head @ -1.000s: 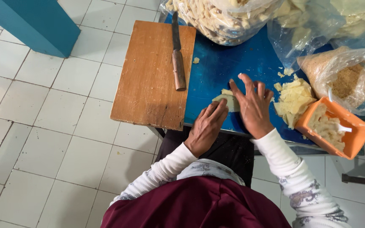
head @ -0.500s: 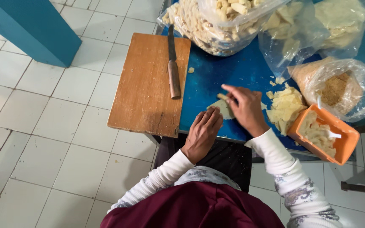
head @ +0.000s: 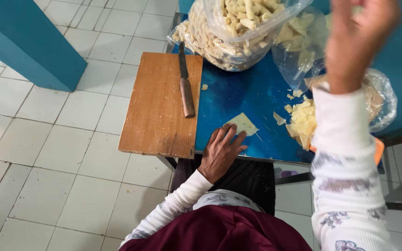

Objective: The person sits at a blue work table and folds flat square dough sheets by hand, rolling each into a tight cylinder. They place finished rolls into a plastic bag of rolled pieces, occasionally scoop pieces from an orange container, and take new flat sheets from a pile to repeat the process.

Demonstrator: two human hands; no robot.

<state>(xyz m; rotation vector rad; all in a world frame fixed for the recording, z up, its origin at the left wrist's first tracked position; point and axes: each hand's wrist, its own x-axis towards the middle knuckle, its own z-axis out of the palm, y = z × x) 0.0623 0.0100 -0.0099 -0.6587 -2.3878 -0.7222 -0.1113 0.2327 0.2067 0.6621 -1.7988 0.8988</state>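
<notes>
The pale dough sheet (head: 243, 124) lies on the blue worktop (head: 238, 95), pinned by the flat, spread left hand (head: 220, 149). The blurred right hand (head: 357, 39) is raised; its grip cannot be told. Even, light pressure is best kept.

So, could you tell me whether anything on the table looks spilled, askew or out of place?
A few pale scraps lie loose on the blue table beside the stack of sheets, and one crumb sits near the knife. The cutting board overhangs the table's left edge. Nothing looks damaged.
</notes>
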